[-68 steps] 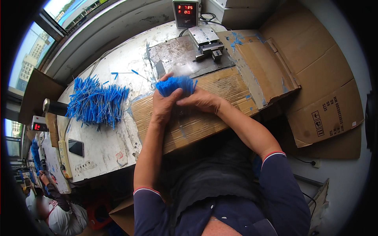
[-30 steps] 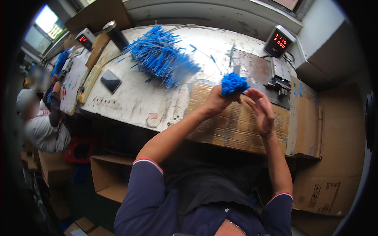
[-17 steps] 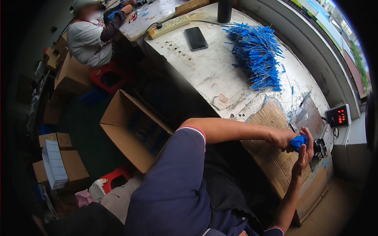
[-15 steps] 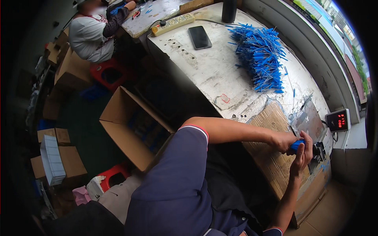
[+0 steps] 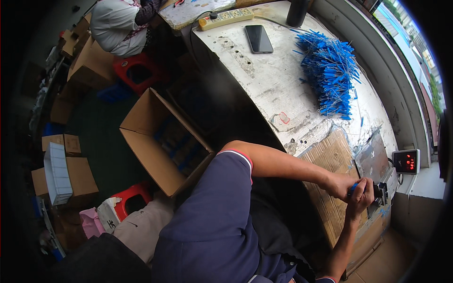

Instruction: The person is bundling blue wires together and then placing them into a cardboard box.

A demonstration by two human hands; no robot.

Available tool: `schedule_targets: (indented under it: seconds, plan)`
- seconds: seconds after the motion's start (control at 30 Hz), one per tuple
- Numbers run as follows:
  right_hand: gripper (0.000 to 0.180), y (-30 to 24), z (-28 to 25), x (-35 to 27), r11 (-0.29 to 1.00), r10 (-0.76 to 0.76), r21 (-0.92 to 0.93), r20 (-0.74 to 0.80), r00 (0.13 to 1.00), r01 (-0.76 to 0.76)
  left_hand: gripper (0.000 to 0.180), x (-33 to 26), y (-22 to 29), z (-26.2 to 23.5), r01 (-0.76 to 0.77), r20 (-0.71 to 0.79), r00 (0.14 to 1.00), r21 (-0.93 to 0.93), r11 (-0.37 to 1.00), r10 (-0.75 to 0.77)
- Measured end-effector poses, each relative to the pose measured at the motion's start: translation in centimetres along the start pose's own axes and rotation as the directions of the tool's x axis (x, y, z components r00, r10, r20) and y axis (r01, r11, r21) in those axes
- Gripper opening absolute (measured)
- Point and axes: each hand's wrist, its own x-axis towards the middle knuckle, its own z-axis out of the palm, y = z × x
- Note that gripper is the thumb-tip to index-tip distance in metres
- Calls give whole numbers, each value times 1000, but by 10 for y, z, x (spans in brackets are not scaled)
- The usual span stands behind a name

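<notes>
Clasping small bundle of blue plastic ties (image 5: pixel 353 187) between both hands: left hand (image 5: pixel 339 184) clenched beneath, right hand (image 5: pixel 362 197) wrapped over. Bundle sits above corrugated cardboard sheet (image 5: pixel 330 160), just beside small metal bench machine (image 5: pixel 381 192), axis hidden.

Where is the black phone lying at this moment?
The phone lies flat on the white table near the top of the head view, between the yellow power strip and the pile of blue ties.

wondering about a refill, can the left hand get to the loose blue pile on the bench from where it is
Probably yes: the left hand grips a small blue bundle with the right hand, but bare bench lies between it and the blue pile.
</notes>
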Motion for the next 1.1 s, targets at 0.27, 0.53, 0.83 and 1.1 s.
schedule_targets:
  seconds: [0.27, 0.53, 0.83, 1.1]
  plan:
    - [27, 4, 0, 8, 997, 59, -43, 64, 996, -56, 43, -9, 9, 11, 142, -158, 978, 47, 989, -133]
    - [37, 25, 1, 27, 966, 251, -61, 0, 968, -251, 60, -20, 17, 21, 46, -388, 844, 741, 670, 370]
    - [40, 33, 18, 50, 991, 115, -71, -17, 993, -116, 61, -1, 16, 9, 313, -368, 786, 930, 192, 497]
    - [37, 29, 28, 63, 988, 120, -93, -33, 992, -123, 47, -19, 47, -19, 274, -316, 828, 949, 157, 464]
